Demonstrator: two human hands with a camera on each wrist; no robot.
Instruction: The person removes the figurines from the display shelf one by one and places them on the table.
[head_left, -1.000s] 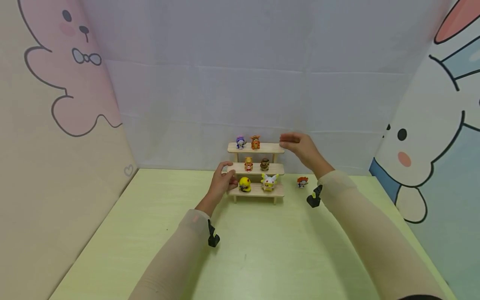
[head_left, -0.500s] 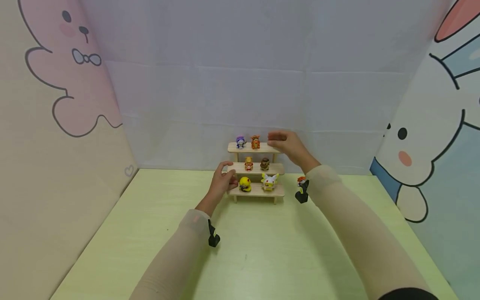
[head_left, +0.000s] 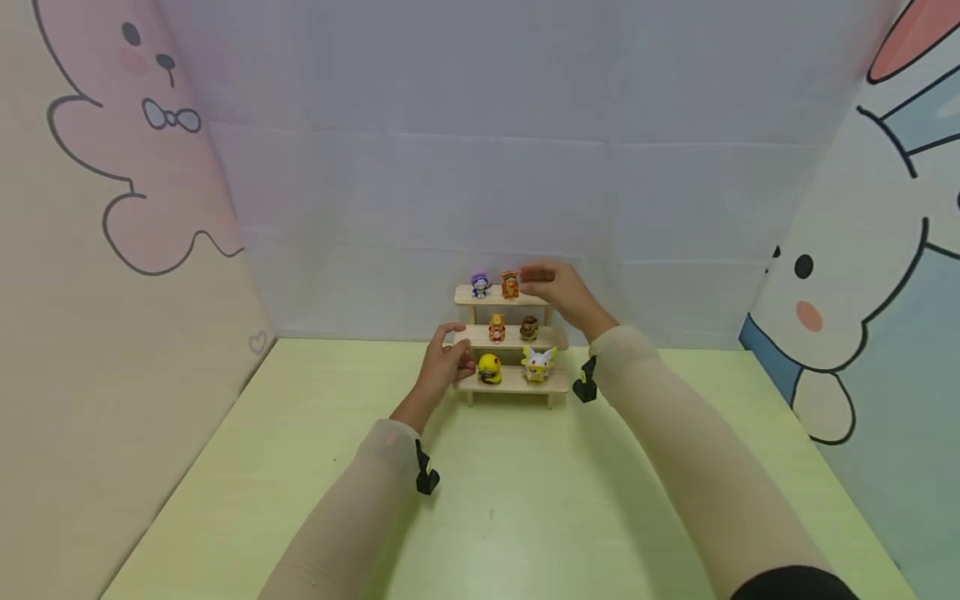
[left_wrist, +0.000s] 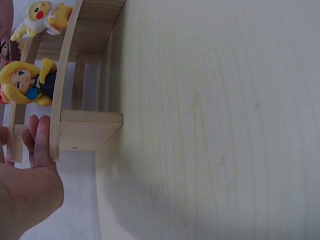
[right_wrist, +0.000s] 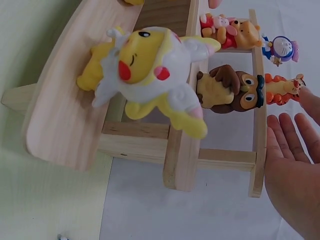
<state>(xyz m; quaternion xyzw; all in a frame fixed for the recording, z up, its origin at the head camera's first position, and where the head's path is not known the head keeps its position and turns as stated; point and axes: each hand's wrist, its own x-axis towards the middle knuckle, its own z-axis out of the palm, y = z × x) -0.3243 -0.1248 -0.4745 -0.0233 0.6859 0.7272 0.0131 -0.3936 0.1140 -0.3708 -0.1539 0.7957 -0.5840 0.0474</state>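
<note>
A three-tier wooden shelf [head_left: 517,381] bears figures in pairs. On its top tier stand a purple figure [head_left: 480,285] and an orange tiger figure [head_left: 510,285]. My right hand [head_left: 561,292] is beside the tiger at the top tier's right part; in the right wrist view that hand [right_wrist: 295,175] has its fingers extended, and the thumb tip is at the tiger [right_wrist: 286,90]. At the shelf's left end, my left hand [head_left: 441,367] has its fingers around the edge; the left wrist view shows the fingers [left_wrist: 42,142] against the boards.
The middle tier holds a yellow-and-red bear figure [head_left: 497,328] and a brown owl [head_left: 529,328]. Below are a yellow-haired figure [head_left: 490,368] and a white-and-yellow one [head_left: 537,364]. A white cloth [head_left: 450,183] hangs behind the pale table [head_left: 495,500].
My right hand has moved left along the top tier to the tiger figure. Its forearm now hides the orange-haired figure on the table. My left hand has stayed in place.
</note>
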